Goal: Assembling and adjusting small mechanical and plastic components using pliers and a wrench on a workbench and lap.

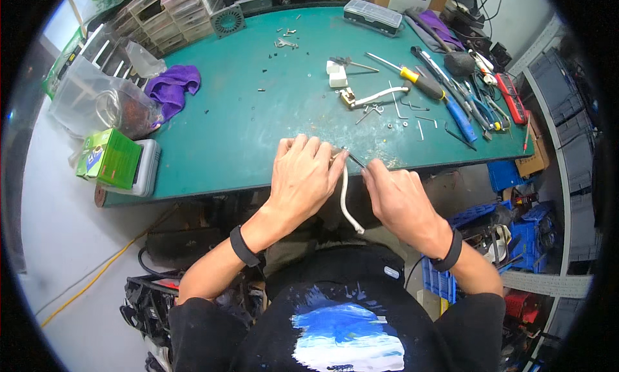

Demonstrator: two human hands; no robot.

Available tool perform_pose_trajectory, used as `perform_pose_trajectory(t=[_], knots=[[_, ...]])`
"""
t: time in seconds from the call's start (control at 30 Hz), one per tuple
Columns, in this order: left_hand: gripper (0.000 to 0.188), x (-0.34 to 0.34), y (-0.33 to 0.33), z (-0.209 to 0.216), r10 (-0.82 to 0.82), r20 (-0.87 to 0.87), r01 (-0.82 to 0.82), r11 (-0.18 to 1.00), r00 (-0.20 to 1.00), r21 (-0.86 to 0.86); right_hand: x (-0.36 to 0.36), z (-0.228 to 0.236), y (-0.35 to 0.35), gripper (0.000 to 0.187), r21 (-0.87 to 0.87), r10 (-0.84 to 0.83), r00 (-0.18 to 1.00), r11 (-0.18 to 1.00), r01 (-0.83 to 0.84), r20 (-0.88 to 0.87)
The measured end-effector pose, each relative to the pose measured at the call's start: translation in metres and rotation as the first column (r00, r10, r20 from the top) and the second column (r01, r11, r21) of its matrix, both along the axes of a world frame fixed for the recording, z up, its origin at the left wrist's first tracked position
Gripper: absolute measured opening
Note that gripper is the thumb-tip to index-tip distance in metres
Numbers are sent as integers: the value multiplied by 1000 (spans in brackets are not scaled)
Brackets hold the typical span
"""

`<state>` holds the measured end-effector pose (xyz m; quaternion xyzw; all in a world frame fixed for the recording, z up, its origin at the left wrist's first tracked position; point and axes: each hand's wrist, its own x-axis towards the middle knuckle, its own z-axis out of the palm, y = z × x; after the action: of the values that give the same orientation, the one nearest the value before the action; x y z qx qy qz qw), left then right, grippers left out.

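My left hand (300, 175) is closed at the table's front edge, gripping the upper end of a curved silver-white brake lever (347, 204). The lever's free end hangs down below the fingers, in front of the table. My right hand (401, 194) pinches a thin dark metal tool (356, 160), whose exact kind is hidden by the fingers. Its far end meets the lever's top beside my left thumb. A second, similar lever (385, 96) with a brass-coloured clamp lies on the table beyond my hands.
Around that lever lie several hex keys (397, 105), a yellow-handled screwdriver (412, 76), pliers (480, 107) and a mallet (459, 63). Small screws (287, 33) are scattered across the green table (238, 140). At left stand a green box (108, 158) and a purple cloth (173, 88).
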<state>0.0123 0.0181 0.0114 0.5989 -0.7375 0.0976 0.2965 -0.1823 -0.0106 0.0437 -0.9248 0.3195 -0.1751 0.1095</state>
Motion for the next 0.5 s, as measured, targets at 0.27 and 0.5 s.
perform_pose_trajectory(t=[0.27, 0.5], knots=[[19, -36, 7, -2, -24, -942, 170, 985, 334, 35, -5, -18, 23, 14, 111, -103, 890, 992, 59, 445], [24, -40, -1, -9, -51, -998, 281, 959, 43, -37, -14, -9, 26, 11, 255, -177, 873, 965, 63, 454]])
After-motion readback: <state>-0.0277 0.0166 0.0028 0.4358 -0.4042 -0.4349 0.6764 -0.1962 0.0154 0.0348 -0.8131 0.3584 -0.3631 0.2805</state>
